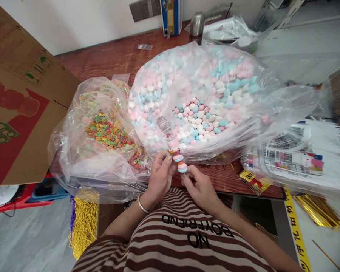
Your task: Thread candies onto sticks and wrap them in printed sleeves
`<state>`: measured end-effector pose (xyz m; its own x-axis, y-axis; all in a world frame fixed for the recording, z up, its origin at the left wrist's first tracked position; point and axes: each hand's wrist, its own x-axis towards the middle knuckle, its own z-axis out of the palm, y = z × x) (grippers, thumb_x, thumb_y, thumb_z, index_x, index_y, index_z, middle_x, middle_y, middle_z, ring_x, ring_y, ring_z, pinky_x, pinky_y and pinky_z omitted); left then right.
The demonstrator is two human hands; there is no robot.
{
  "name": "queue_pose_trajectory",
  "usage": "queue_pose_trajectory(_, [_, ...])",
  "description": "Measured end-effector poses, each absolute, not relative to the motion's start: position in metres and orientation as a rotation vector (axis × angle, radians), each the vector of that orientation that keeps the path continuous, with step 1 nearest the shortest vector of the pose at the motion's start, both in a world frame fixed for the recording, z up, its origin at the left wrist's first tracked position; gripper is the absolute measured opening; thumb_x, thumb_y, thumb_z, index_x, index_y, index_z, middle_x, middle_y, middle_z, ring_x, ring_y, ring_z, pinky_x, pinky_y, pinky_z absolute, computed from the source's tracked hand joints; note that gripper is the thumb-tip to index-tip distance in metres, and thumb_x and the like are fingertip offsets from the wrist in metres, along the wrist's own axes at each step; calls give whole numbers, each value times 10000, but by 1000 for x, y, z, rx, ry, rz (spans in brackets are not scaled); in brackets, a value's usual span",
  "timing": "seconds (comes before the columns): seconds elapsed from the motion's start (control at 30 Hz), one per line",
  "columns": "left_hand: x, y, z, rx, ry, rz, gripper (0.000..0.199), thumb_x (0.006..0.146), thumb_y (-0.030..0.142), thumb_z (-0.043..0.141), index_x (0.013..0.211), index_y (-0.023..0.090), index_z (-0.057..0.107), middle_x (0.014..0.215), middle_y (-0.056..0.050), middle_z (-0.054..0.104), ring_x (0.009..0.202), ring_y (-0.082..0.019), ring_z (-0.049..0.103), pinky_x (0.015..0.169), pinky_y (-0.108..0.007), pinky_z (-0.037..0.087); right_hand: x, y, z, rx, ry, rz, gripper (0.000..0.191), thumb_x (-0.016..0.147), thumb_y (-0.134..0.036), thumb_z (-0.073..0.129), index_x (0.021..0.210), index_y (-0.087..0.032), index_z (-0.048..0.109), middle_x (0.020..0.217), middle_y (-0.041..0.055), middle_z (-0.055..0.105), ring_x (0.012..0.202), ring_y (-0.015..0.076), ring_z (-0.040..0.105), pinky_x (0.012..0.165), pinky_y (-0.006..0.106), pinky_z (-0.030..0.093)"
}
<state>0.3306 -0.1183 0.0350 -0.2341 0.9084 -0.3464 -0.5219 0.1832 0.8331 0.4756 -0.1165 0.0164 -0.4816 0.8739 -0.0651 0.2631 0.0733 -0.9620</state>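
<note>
A short stack of pink, pale blue and orange candy pieces (180,162) is between my two hands, just past the table's near edge. My left hand (162,172) is closed at the upper left of the stack, thumb and fingers pinching it. At the stack's lower end my right hand (200,185) is closed in a pinch; its exact hold is partly hidden. Right behind lies a large clear bag of pink, white and blue candies (198,115), its mouth open. A clear bag of small coloured rings (109,130) sits to its left, also open.
A big cardboard box (19,90) rises at the left. Gold beaded strands (85,223) hang below the table edge. To the right are white sticks and printed labels in a clear tray (294,162), a packet of gold ties (253,181) and loose gold ties (319,207). A metal flask (197,24) stands behind.
</note>
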Motion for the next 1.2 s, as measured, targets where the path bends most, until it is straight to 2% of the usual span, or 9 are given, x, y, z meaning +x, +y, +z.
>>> queue_pose_trajectory(0.13, [327,-111,40,464,1140,1435,275,863,431,710,866,221,532,1015,-45,678,1020,-200,668,925,-380,557,480,-112,16,-1160,-1777,1172,178,1009,-271,472,872,-218,573,649,-37,593,566,123,543,572,244,420])
queue_pose_trajectory(0.33, [314,-90,52,552,1042,1486,571,832,757,572,1127,269,601,1331,-101,630,1255,-281,608,994,-471,539,488,-106,28,-1105,-1865,1032,182,1013,-268,508,890,-218,632,701,-16,652,610,135,595,571,245,438])
queue_pose_trajectory(0.43, [311,-76,58,516,1018,1545,510,838,670,656,1148,268,617,1078,-53,678,1066,-214,673,989,-429,545,486,-105,27,-1043,-1939,897,167,1021,-248,507,948,-221,655,799,9,721,681,158,656,630,264,489])
queue_pose_trajectory(0.53, [312,-62,62,354,1039,1660,274,879,461,719,979,225,624,744,40,540,728,-98,611,954,-346,552,487,-105,21,-1027,-2015,416,141,1010,-247,564,1106,-188,650,881,64,759,707,194,671,664,315,489])
queue_pose_trajectory(0.7, [321,-54,68,244,1025,1668,299,955,494,625,872,209,585,692,58,427,607,-64,487,878,-285,547,491,-102,13,-951,-2133,-136,123,969,-137,607,1074,-156,668,619,20,649,558,172,567,593,343,386])
queue_pose_trajectory(0.87, [324,-55,70,353,974,1638,390,938,603,586,887,216,601,693,56,389,540,-64,382,800,-271,536,493,-106,22,-954,-1996,719,199,1048,-264,458,967,-192,625,656,10,644,546,139,555,551,294,410])
queue_pose_trajectory(1.03, [328,-55,71,252,873,1601,390,980,563,529,844,202,587,657,63,333,495,-54,318,670,-212,507,491,-117,28,-932,-1489,1830,343,1074,-458,376,922,-213,561,498,-96,407,371,94,333,378,235,265])
queue_pose_trajectory(1.1, [333,-55,72,190,847,1593,365,962,543,576,844,198,583,656,68,345,488,-41,336,640,-184,499,487,-116,25,-934,-1498,1776,338,1077,-436,373,932,-205,572,499,-97,397,370,94,325,377,234,258])
queue_pose_trajectory(1.2, [339,-55,72,93,792,1629,307,910,474,695,857,191,590,659,74,408,504,-29,416,642,-167,510,481,-110,21,-992,-1808,1001,240,1051,-303,469,915,-177,621,563,-48,517,468,109,449,488,258,343])
